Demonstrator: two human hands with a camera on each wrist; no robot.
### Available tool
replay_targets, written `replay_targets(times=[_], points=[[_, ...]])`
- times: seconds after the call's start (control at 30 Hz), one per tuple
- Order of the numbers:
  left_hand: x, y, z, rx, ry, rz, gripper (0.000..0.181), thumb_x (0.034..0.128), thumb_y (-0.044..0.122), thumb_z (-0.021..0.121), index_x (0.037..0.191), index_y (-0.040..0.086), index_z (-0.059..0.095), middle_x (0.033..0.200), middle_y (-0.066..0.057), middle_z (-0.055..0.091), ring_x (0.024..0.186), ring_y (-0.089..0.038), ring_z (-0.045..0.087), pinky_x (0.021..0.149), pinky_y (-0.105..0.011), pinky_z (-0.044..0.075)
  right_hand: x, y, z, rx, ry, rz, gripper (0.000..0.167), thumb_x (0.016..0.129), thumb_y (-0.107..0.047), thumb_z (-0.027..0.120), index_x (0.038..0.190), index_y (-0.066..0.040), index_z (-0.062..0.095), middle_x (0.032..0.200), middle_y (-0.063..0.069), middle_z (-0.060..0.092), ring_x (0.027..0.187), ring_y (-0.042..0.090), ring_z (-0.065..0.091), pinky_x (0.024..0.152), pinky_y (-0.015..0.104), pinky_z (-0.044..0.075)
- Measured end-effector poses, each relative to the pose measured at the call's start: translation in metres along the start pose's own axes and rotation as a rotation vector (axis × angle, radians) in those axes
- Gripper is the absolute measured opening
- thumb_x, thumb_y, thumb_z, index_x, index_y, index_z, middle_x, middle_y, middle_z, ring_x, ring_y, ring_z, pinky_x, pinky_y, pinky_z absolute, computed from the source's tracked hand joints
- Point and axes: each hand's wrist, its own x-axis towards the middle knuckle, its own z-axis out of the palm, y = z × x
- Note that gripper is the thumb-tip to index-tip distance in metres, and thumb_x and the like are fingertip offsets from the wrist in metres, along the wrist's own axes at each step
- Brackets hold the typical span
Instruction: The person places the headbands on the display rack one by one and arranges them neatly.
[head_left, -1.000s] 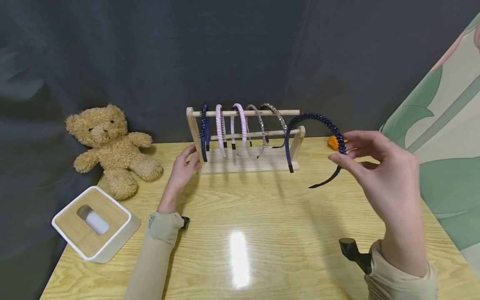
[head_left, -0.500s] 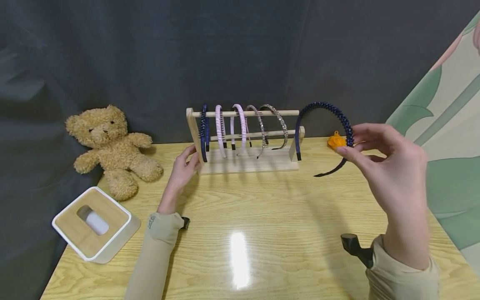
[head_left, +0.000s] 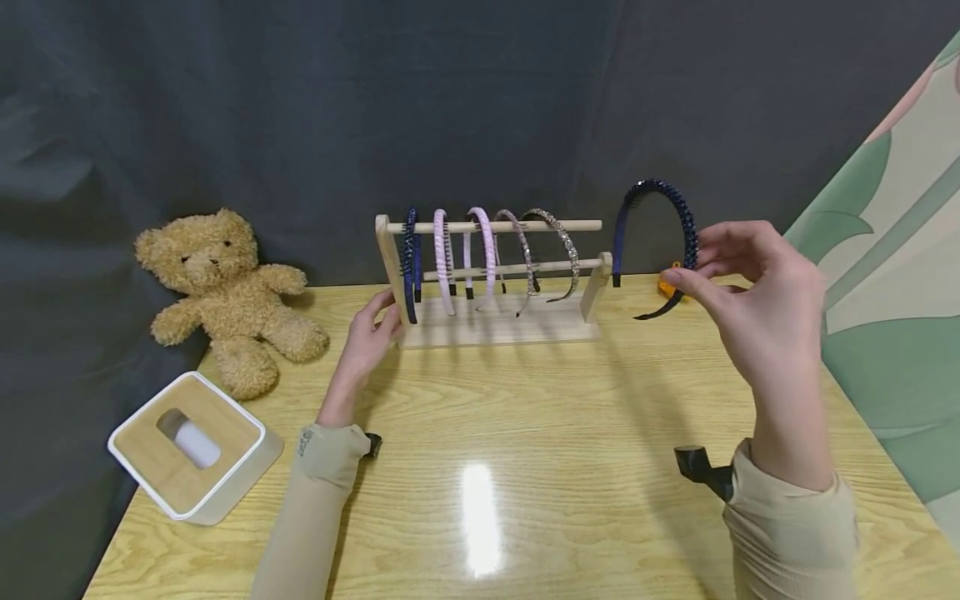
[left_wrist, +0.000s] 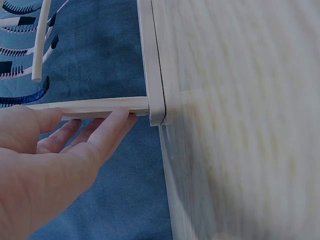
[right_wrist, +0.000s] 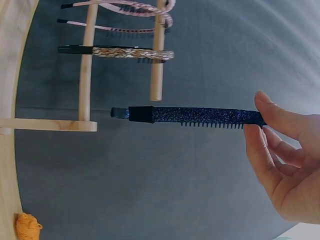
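My right hand (head_left: 776, 304) pinches a dark blue beaded headband (head_left: 687, 225) between thumb and fingers, held in the air just right of a wooden headband rack (head_left: 517, 331). In the right wrist view the held headband (right_wrist: 200, 115) is edge-on, its comb teeth showing, its tip apart from the bar ends. My left hand (head_left: 367, 340) holds the rack's left side post (left_wrist: 135, 104), thumb on one side and fingers on the other. Over the bars hang a blue headband (head_left: 409, 267), pink headbands (head_left: 440, 262) and glittery headbands (head_left: 567, 250).
On the left a teddy bear (head_left: 225, 292) sits against the dark curtain, behind a white box with a wooden lid (head_left: 142, 442). A small orange object (head_left: 670, 286) lies behind the held headband. The wooden table (head_left: 525, 433) stretches in front of the rack.
My right hand has raised the blue headband and carried it away from me, to the right of the bars' ends. The left hand stays on the rack.
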Motion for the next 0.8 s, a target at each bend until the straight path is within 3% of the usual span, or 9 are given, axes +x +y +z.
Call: replay_targets(times=[0.2, 0.53, 0.8], points=[[0.0, 0.0, 0.001, 0.0, 0.002, 0.002, 0.046, 0.1175, 0.011, 0.041, 0.162, -0.002, 0.042, 0.154, -0.028, 0.047, 0.134, -0.048, 0.056, 0.116, -0.047, 0.052, 0.01, 0.005, 0.014, -0.005, -0.006, -0.056, 0.044, 0.083, 0.001, 0.093, 0.119, 0.006, 0.069, 0.092, -0.015, 0.064, 0.081, -0.004, 0.061, 0.078, 0.006, 0.053], [0.0, 0.0, 0.001, -0.001, 0.002, 0.0, 0.046, 0.1175, 0.01, 0.041, 0.162, -0.002, 0.041, 0.155, -0.028, 0.046, 0.136, -0.048, 0.055, 0.116, -0.046, 0.051, 0.024, 0.017, 0.037, -0.027, -0.073, -0.052, 0.046, 0.086, -0.005, 0.092, 0.122, 0.004, 0.066, 0.099, 0.008, 0.068, 0.079, -0.006, 0.058, 0.064, 0.006, 0.047], [0.001, 0.0, 0.001, 0.005, 0.005, 0.003, 0.046, 0.1174, 0.011, 0.041, 0.162, -0.003, 0.042, 0.155, -0.029, 0.047, 0.135, -0.048, 0.056, 0.116, -0.046, 0.052, 0.029, 0.019, 0.058, -0.017, -0.121, -0.063, 0.047, 0.088, -0.006, 0.091, 0.125, 0.004, 0.064, 0.103, 0.015, 0.069, 0.081, -0.003, 0.058, 0.075, 0.008, 0.048]])
